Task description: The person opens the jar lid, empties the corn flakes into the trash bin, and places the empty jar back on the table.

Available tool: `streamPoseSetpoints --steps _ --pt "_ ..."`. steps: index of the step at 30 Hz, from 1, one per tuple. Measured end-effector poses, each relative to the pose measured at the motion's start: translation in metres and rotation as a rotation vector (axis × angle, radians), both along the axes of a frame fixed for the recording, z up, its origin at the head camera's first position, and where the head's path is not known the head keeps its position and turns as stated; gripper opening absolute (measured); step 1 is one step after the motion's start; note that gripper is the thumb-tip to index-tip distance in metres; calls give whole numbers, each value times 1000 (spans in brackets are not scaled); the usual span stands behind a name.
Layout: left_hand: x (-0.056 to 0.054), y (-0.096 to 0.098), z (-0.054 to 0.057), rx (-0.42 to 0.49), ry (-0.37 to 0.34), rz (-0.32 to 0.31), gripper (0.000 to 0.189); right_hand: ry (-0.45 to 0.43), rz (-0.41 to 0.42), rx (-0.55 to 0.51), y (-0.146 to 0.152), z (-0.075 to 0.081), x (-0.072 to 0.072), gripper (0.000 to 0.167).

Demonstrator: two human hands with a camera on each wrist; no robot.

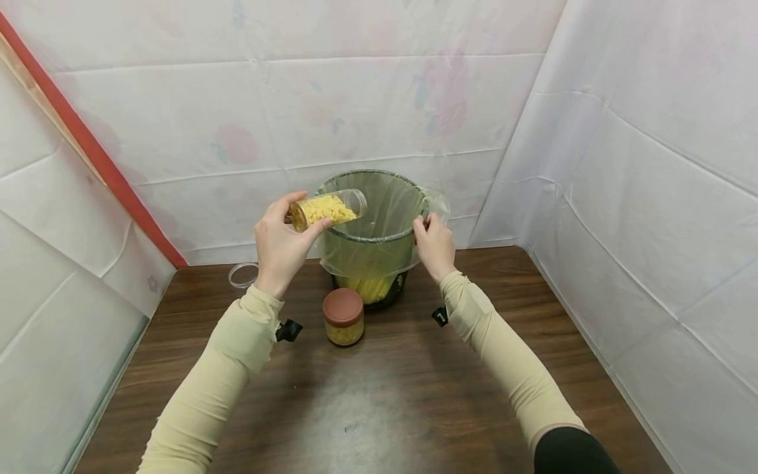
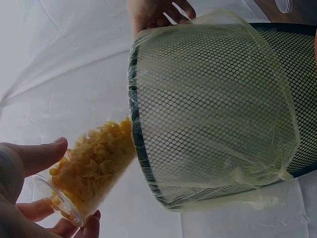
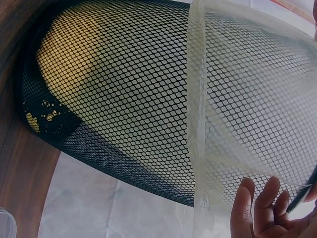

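Note:
My left hand [image 1: 279, 247] holds a clear plastic jar [image 1: 327, 209] of yellow flakes tipped onto its side. Its open mouth reaches over the left rim of a mesh trash bin [image 2: 302, 104]; the flakes [image 2: 94, 161] lie along the jar's lower side. Thumb and fingers grasp the jar near its base. A thin pale-yellow bag [image 1: 364, 257] lines the bin and folds down over the outside. On the right, my right hand [image 1: 436, 247] grips the bin's rim through the bag, fingers against the outer side in the right wrist view.
In front of the bin stands a jar with a reddish-brown lid [image 1: 343, 307] and yellow contents. A clear ring-shaped lid [image 1: 243, 286] lies on the brown wooden table [image 1: 355, 408] at back left. White cloth walls [image 1: 177, 112] enclose the back and sides.

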State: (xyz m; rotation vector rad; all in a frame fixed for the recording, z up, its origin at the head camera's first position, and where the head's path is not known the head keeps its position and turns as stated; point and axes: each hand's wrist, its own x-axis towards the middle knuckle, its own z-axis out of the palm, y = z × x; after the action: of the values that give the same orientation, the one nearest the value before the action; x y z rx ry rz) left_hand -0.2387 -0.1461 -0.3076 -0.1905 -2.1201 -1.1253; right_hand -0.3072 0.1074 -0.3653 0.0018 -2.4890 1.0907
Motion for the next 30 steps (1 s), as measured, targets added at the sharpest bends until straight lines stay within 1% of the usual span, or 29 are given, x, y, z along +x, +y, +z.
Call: streamPoseSetpoints --steps 4,10,20,25,30 --pt "1 0 0 -21 17 -2 57 -6 -4 2 0 0 0 34" --pt "2 0 -1 -39 24 -7 57 1 -4 -4 0 0 0 33" --pt "4 -1 1 -35 31 -18 57 10 7 -5 0 1 1 34" --pt "5 -2 -1 -42 25 -18 56 14 9 -9 0 0 1 33" --pt "5 -2 -1 -39 44 -18 55 7 9 -11 0 0 1 33"
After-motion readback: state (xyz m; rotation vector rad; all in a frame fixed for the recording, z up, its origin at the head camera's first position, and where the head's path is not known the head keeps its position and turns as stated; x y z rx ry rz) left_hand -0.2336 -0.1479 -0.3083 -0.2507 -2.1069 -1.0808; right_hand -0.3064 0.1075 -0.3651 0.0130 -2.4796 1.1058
